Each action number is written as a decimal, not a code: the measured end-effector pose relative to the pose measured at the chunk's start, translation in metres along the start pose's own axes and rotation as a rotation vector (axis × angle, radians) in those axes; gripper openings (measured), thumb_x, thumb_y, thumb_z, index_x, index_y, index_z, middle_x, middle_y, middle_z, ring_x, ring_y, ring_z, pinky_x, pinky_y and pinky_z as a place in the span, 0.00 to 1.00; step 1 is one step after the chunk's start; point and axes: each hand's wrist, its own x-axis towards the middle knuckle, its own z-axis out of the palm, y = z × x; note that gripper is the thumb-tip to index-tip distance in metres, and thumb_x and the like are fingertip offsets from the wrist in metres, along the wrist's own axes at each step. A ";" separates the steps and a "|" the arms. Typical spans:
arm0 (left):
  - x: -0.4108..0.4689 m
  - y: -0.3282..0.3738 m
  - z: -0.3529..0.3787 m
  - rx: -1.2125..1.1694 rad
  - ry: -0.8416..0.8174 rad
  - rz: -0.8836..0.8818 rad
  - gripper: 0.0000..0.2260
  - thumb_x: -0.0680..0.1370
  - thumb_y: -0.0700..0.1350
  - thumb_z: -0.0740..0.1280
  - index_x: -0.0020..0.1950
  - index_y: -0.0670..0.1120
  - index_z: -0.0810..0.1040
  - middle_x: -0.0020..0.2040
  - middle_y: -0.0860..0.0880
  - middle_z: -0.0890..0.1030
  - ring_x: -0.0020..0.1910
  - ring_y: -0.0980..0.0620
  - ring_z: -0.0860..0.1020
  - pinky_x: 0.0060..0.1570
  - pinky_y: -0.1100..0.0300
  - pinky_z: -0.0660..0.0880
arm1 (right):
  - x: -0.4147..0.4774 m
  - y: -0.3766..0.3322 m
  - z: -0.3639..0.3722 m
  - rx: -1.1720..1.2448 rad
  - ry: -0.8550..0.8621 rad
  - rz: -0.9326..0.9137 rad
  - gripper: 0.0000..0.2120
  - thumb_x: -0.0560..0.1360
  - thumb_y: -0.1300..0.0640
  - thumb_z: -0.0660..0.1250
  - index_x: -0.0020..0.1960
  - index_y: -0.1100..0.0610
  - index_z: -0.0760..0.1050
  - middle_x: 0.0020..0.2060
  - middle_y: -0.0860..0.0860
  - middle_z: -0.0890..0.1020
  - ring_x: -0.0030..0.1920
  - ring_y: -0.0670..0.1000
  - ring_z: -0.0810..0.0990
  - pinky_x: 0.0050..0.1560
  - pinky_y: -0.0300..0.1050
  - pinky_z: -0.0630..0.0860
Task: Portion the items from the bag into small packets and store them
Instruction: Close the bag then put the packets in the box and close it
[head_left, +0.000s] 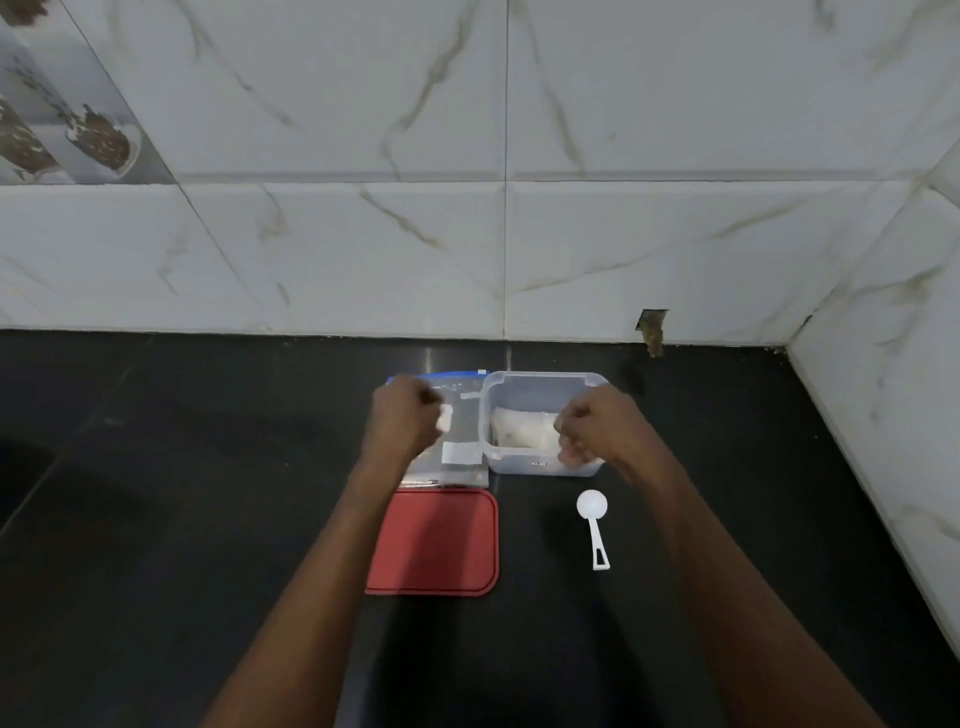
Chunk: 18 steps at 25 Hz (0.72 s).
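Note:
A clear zip bag (460, 415) with a blue top edge lies flat on the black counter (208, 467). My left hand (402, 423) hovers over its left side with the fingers curled, and a small white piece (445, 418) shows at the fingertips; the hand is blurred. To the right stands an open clear plastic container (540, 382) with a packet of white grains (522, 426) inside. My right hand (595, 428) is curled at the packet's right end, over the container's front right corner. It seems to pinch the packet.
A red lid (436, 543) lies in front of the bag. A white measuring scoop (593, 519) rests to the lid's right, handle toward me. Marble-tiled walls (519, 260) close off the back and the right side.

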 end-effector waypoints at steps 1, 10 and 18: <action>-0.016 -0.027 -0.012 0.063 0.064 -0.095 0.07 0.74 0.33 0.65 0.40 0.37 0.82 0.41 0.33 0.84 0.43 0.36 0.85 0.47 0.46 0.83 | -0.019 0.005 0.010 0.114 -0.052 0.057 0.05 0.76 0.69 0.65 0.47 0.72 0.78 0.36 0.64 0.80 0.34 0.59 0.82 0.34 0.47 0.83; -0.078 -0.132 0.011 0.240 -0.054 -0.513 0.14 0.79 0.36 0.62 0.59 0.30 0.79 0.60 0.30 0.80 0.61 0.33 0.79 0.58 0.50 0.75 | -0.070 0.042 0.142 -0.118 -0.078 0.163 0.07 0.77 0.56 0.65 0.49 0.59 0.78 0.46 0.55 0.82 0.47 0.54 0.82 0.50 0.52 0.80; -0.077 -0.049 -0.055 -0.018 0.121 -0.303 0.20 0.80 0.53 0.66 0.39 0.37 0.83 0.37 0.37 0.85 0.40 0.40 0.84 0.45 0.50 0.80 | -0.084 -0.008 0.069 -0.020 0.151 -0.028 0.09 0.75 0.58 0.64 0.52 0.59 0.80 0.46 0.54 0.84 0.48 0.56 0.81 0.51 0.52 0.79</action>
